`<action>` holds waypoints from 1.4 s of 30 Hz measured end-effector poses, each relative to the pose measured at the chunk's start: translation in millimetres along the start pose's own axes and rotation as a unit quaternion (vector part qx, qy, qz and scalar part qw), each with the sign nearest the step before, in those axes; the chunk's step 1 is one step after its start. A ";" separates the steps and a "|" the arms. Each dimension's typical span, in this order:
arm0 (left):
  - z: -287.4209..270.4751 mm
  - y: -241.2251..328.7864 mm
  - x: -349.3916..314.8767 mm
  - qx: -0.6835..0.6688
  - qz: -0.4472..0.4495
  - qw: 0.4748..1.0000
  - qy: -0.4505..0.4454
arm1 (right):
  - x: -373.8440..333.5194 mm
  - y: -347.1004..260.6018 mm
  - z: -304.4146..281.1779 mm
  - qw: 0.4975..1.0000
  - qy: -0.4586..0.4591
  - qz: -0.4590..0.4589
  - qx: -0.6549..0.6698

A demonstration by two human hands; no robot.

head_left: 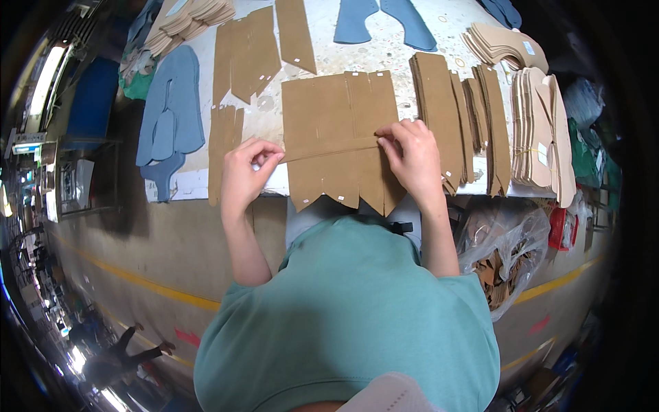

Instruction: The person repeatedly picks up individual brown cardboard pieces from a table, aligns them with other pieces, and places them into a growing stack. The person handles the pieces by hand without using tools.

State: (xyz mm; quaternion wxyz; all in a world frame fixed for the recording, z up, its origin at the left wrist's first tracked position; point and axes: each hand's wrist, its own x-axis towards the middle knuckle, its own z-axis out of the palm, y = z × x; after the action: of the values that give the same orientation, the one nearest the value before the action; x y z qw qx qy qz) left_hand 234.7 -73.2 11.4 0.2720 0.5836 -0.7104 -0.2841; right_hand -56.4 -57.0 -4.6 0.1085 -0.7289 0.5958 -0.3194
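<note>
A white speckled table (449,24) reaches away beyond the grip, its near edge close to the wearer's body, seemingly so the work lies within easy reach. On it, directly between and around the hands, a large brown panel (319,113) lies flat, its notched lower edge nearest the body, probably placed there to give both arms equal access. A clear plastic bag (532,237) sits below and right of the grip, off the table, apparently to keep scraps out of the way. Across the panel runs a narrow brown strip (329,151), the piece being handled. The left hand (247,168) pinches its left end between thumb and fingers, and the right hand (415,154) pinches its right end; holding both ends likely keeps it straight and level. Counting from large to small: one panel lies under the grip; one blue stack (182,103) stands left of it; three tan stacks show, one far left (185,27), one far right (491,44) and one nearer on the right (525,130); about four brown stacks (434,96) stand just right of the right hand, grouped perhaps by width; two blue pieces (355,20) lie beyond the grip; one strip is held. Overlapping brown pieces (257,58) beyond the left hand cannot be counted reliably.
</note>
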 end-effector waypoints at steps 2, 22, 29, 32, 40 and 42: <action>-1.0 2.1 0.8 0.007 -0.005 1.000 -0.008 | -1.9 0.4 -0.3 1.000 -0.007 0.011 -0.011; 65.1 95.4 47.1 -0.263 0.104 0.919 -0.274 | -9.3 -27.8 -48.2 0.981 0.128 0.007 0.147; 75.6 122.0 46.2 -0.305 0.120 0.904 -0.274 | 8.3 3.7 -86.7 0.914 0.114 0.036 0.388; 99.3 133.3 45.9 -0.404 0.120 0.865 -0.272 | 29.4 30.2 -127.9 0.914 0.174 0.048 0.363; 183.8 170.8 13.6 -0.510 0.031 0.789 -0.341 | 96.7 96.9 -158.0 0.963 0.078 0.052 0.252; 196.0 176.5 11.4 -0.518 -0.021 0.764 -0.384 | 105.5 113.0 -146.6 0.965 0.043 0.098 0.239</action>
State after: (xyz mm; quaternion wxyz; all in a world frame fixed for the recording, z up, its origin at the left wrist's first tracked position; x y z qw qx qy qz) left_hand -27.1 -39.7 3.9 0.2317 0.2110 -0.4879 -0.8147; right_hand -224.9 -153.5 83.2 0.2845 -0.6056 0.5745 -0.4715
